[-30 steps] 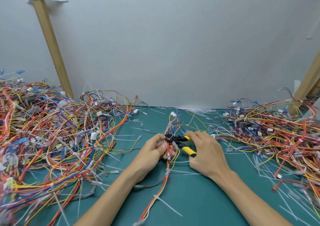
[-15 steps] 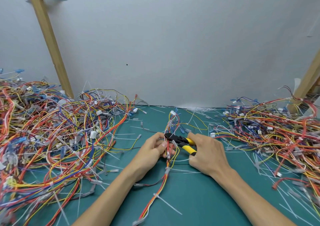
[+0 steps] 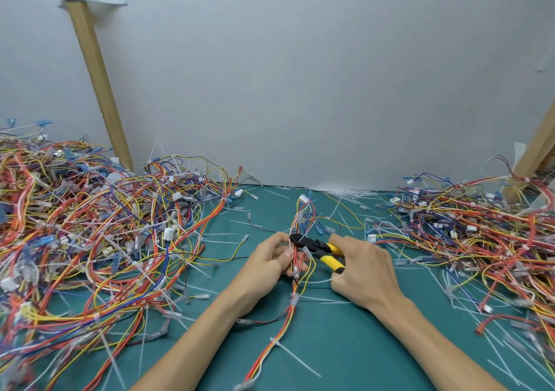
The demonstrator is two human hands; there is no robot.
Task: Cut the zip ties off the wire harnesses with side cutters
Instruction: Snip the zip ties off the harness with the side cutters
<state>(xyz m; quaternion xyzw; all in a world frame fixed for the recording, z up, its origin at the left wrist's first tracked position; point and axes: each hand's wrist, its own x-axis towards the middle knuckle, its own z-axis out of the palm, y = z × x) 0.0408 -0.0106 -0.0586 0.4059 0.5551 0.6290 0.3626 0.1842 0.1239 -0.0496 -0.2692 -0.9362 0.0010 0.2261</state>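
Green surface [image 3: 345, 348]; tangled wire piles [image 3: 90, 240] are heaped left and right. One wire harness [image 3: 283, 326] is laid centrally, long axis running from the near edge toward the wall, and is pinched in the curled fingers of the left hand [image 3: 267, 260]. Side cutters [image 3: 315, 245] are gripped by the yellow handles in the right hand [image 3: 368, 272], nose pointed left, set against the harness just beyond the left fingertips.

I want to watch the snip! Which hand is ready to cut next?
The right hand, probably. It grips the yellow-handled side cutters, whose black tip sits at the wire harness. The left hand holds that harness and has no tool.
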